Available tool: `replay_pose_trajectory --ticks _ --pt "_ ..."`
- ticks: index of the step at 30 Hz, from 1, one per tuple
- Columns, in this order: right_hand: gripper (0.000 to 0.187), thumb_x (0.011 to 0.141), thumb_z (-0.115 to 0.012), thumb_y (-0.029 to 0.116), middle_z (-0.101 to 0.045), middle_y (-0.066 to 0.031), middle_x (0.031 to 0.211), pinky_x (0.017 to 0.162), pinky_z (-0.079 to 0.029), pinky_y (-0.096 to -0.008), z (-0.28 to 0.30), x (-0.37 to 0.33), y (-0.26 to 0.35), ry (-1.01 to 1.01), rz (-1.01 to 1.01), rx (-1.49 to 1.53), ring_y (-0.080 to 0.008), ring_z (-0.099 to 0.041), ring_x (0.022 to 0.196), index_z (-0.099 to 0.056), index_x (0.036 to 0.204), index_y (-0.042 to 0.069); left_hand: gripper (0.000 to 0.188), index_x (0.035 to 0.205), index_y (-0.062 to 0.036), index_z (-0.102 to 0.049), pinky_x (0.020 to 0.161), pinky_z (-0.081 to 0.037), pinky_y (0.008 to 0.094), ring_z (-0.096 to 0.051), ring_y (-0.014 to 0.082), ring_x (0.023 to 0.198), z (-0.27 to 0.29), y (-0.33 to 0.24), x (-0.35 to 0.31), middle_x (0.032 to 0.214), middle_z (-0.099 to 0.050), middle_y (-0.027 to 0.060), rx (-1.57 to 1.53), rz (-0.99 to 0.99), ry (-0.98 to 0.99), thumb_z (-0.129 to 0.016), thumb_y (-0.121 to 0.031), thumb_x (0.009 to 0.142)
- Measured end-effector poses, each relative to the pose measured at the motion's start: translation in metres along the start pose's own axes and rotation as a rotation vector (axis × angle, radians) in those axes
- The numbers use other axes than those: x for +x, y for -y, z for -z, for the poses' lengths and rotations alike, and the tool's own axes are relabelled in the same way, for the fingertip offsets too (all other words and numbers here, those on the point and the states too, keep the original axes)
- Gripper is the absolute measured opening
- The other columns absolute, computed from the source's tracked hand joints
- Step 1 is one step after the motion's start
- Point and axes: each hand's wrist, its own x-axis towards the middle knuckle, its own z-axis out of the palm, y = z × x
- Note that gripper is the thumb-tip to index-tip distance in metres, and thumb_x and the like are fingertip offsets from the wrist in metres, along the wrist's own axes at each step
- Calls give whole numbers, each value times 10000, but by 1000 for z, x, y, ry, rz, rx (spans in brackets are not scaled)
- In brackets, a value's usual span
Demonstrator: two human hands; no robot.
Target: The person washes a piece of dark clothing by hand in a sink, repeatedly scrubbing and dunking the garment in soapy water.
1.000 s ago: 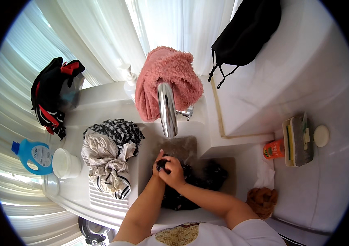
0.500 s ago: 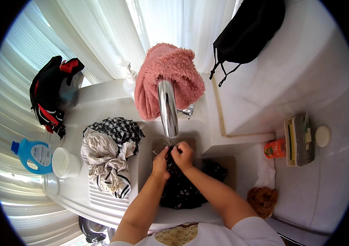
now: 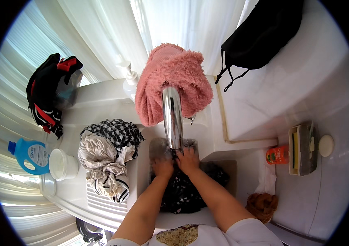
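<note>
Dark garment (image 3: pixel 182 188) gripped by left hand (image 3: pixel 163 166) and right hand (image 3: pixel 189 160) under faucet (image 3: pixel 172 119)

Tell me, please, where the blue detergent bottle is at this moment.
In the head view, the blue detergent bottle lies at the far left, on the white counter next to the white cup, left of the pile of patterned clothes.

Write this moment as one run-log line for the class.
left hand and right hand: gripping dark garment | place: sink basin, under chrome tap | beside: crumpled clothes on drainboard
</note>
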Motion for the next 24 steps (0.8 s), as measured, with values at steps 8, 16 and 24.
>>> replay_pose_trajectory --ticks 8,16,24 --pt "414 779 -664 379 -559 -146 650 593 -432 -369 27 -2 38 -6 -418 1086 -304 -524 595 -579 666 -9 418 1077 -72 -589 808 -484 379 -595 247 885 80 -17 1 955 -618 75 -2198 787 472 -592 -432 864" --pt "188 773 -645 121 -580 -150 1027 756 -447 -373 27 -10 41 -699 -269 808 -284 -551 863 -574 667 -15 302 902 -74 -616 643 -523 347 -610 194 694 86 -28 -18 793 -629 51 -2059 757 387 -563 -370 886" --pt "210 747 -630 103 -555 -163 839 637 -451 -369 50 -35 75 -562 -142 889 -327 -550 752 -509 615 -8 323 939 -5 -580 672 -503 330 -604 200 797 94 -35 -27 890 -606 95 -2064 615 88 -592 -324 883"
